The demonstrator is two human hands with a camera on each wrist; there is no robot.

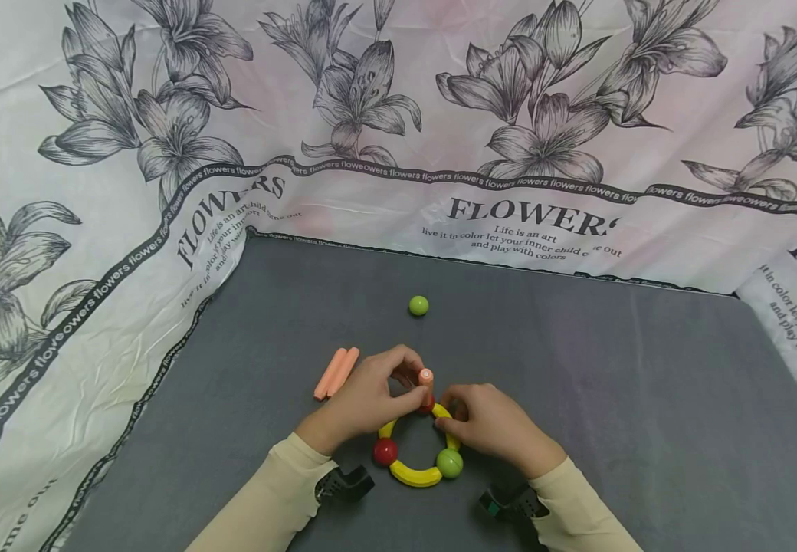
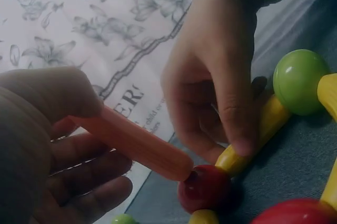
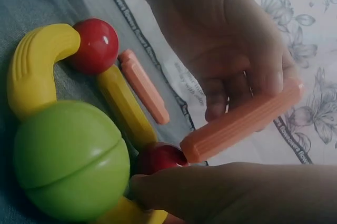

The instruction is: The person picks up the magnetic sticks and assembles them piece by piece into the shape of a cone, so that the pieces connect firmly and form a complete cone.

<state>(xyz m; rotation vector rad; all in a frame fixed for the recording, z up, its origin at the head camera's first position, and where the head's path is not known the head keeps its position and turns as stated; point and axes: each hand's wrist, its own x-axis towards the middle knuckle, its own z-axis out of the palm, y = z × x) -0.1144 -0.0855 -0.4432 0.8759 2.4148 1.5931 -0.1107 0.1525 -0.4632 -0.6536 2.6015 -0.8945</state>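
Observation:
A ring of curved yellow pieces (image 1: 415, 474) joins a green ball (image 1: 450, 463) and two red balls (image 1: 385, 451). My left hand (image 1: 368, 396) pinches an orange stick (image 2: 139, 142) between thumb and fingers; its lower end meets the far red ball (image 2: 204, 188), and the stick stands up from it. My right hand (image 1: 498, 426) holds the yellow piece (image 2: 270, 124) beside that ball, thumb and fingers on either side. In the right wrist view the stick (image 3: 242, 121) slants up from the red ball (image 3: 160, 158), the left hand (image 3: 231, 39) around its upper end.
Two more orange sticks (image 1: 336, 373) lie side by side on the grey cloth (image 1: 578, 368), left of the left hand. A loose green ball (image 1: 418, 306) sits beyond the ring. Flower-printed fabric (image 1: 371, 199) rises along the back and left side.

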